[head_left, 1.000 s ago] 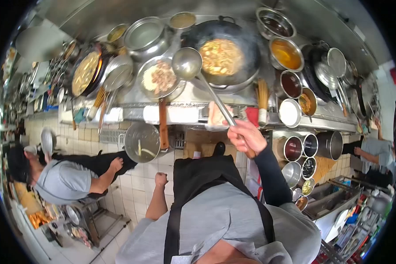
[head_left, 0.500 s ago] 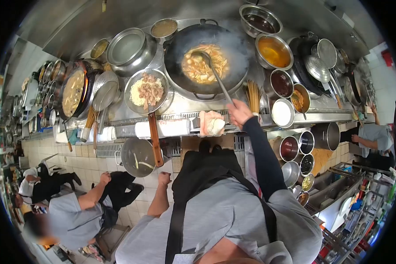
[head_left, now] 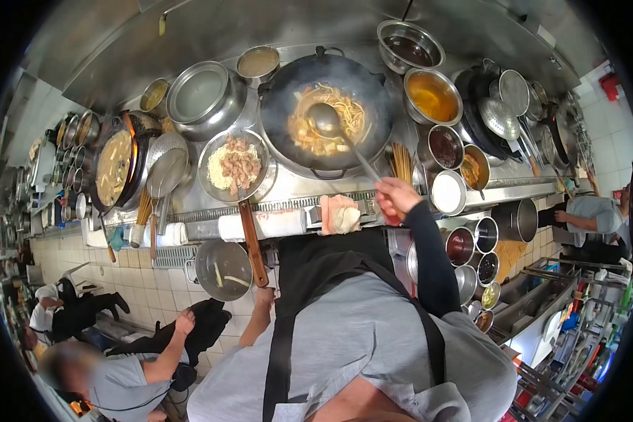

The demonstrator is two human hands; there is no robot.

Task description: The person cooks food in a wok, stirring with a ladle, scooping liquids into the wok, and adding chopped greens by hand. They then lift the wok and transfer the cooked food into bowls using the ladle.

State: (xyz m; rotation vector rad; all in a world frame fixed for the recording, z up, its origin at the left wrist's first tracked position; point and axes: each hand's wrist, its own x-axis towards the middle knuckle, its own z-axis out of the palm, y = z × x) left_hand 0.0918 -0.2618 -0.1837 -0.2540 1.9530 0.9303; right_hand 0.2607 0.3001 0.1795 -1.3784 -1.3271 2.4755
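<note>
My right hand (head_left: 397, 197) is closed round the handle of a long metal ladle (head_left: 359, 156), whose bowl rests among noodles and broth (head_left: 352, 112) in a large black wok (head_left: 285, 133). Steam rises from the wok. Down at my left side, my left hand (head_left: 266, 295) hangs just below the end of a wooden handle (head_left: 253, 246); its fingers are too small and dim to make out. That handle belongs to a strainer holding pale noodles and pieces of meat (head_left: 238, 163), left of the wok.
Bowls of orange liquid (head_left: 432, 97), dark sauce (head_left: 443, 146) and white powder (head_left: 449, 193) stand to the right. A second wok (head_left: 114, 169) and a steel pot (head_left: 198, 93) are at left. Below hangs a pot (head_left: 224, 270). Co-workers (head_left: 126, 380) are at left and far right.
The ladle has come down from above the strainer into the wok and shifted through the food, my right hand lowering with it. My left hand now appears nearer the wooden handle.
</note>
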